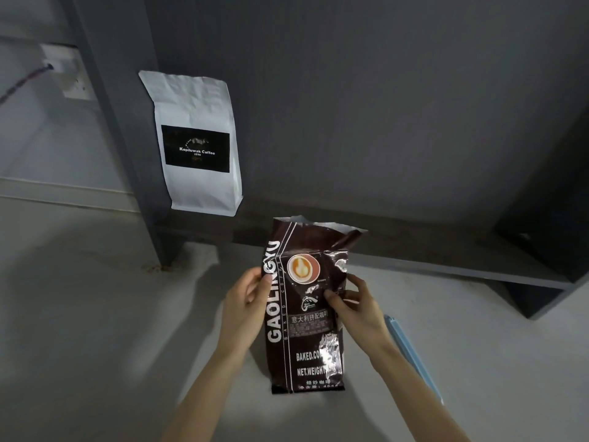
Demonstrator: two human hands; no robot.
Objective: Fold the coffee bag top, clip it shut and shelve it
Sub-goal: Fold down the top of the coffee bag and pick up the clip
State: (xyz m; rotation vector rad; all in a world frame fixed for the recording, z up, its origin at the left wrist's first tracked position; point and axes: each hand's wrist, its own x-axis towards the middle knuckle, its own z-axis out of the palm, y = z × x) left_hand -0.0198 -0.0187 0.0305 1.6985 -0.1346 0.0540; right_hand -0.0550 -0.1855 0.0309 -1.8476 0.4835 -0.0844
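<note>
Grey floor, upright coffee bag (306,314), mouth up

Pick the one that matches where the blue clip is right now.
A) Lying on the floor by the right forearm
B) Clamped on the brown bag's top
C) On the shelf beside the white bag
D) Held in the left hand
A: the blue clip lies on the floor just past the right forearm, while both hands hold the brown bag, whose top is open and unclipped.

Two coffee bags (brown bag (307,314), white bag (196,145)); one blue clip (411,352); two hands (left hand (245,301), right hand (357,306)).
</note>
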